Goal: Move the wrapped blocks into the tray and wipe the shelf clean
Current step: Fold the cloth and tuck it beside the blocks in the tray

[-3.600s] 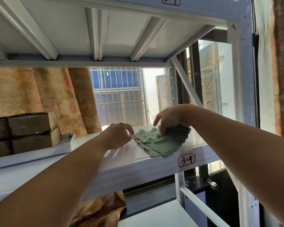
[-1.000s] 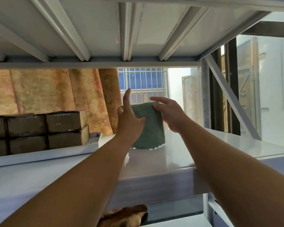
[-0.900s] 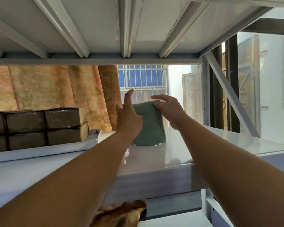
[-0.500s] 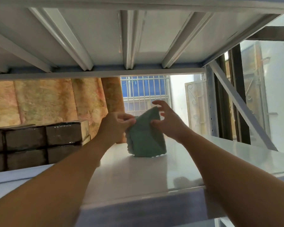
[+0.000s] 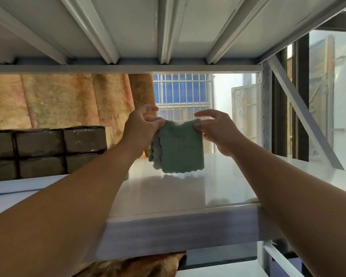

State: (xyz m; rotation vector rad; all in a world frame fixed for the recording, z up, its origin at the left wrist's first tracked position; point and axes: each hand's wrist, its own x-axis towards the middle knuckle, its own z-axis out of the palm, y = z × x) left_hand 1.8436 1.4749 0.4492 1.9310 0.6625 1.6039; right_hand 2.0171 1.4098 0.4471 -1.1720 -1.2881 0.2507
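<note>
A folded green cloth point(image 5: 179, 146) hangs upright over the white shelf point(image 5: 180, 194), its lower edge touching or just above the surface. My left hand point(image 5: 141, 129) pinches its top left corner and my right hand point(image 5: 216, 130) pinches its top right corner. Several dark wrapped blocks point(image 5: 44, 150) are stacked two high in a white tray point(image 5: 18, 184) at the left of the same shelf. My left forearm hides the tray's right end.
The ribbed underside of the upper shelf point(image 5: 168, 33) is close overhead. A diagonal brace point(image 5: 304, 120) and an upright post close the right end. An orange patterned curtain point(image 5: 68, 98) hangs behind, beside a barred window point(image 5: 184, 94). A lower shelf point(image 5: 218, 271) shows below.
The cloth was lifted off the shelf where it lay flat, folded between both hands, and is now held by its top corners. The tray with blocks has not moved.
</note>
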